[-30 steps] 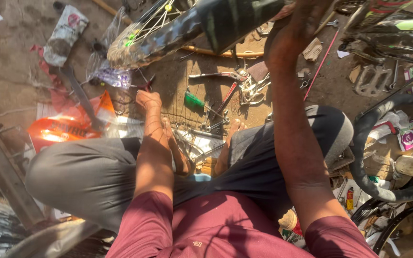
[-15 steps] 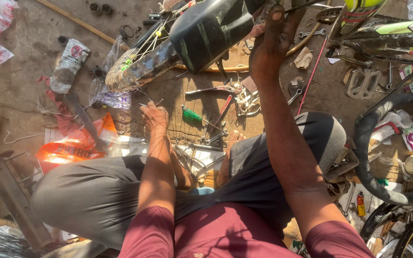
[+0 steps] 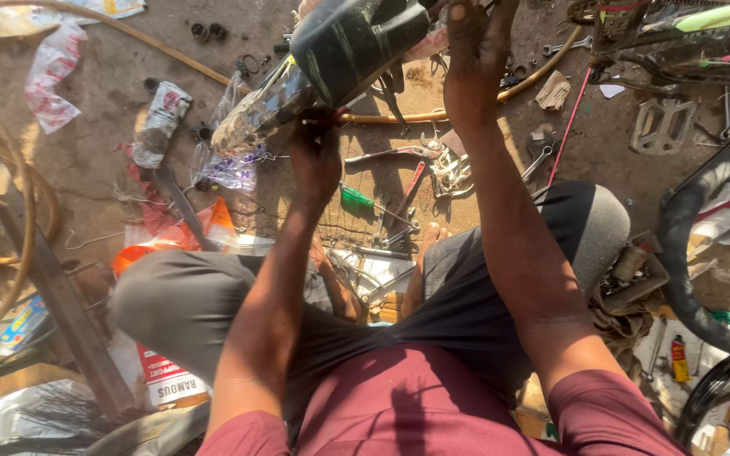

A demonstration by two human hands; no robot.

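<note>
Two hands are raised over a dusty, oil-stained dirt floor (image 3: 95, 160) strewn with tools — the left hand (image 3: 314, 160) is curled under the black bicycle saddle (image 3: 356, 38), which is held up at the top of the view with clear plastic wrap (image 3: 255, 114) trailing from its nose, while the right hand (image 3: 471, 59) grips its rear end with fingers closed. Packages lie about the floor: a crumpled white-and-red wrapper (image 3: 48, 80) at upper left, a grey pouch with a red round mark (image 3: 160, 118) beside it, an orange bag (image 3: 162, 245) by the left knee, and a white carton with red lettering (image 3: 166, 384) under the thigh. Green-handled screwdriver (image 3: 356, 197) and red pliers (image 3: 411, 181) rest between the arms, near a grey pedal (image 3: 661, 127) at right.
</note>
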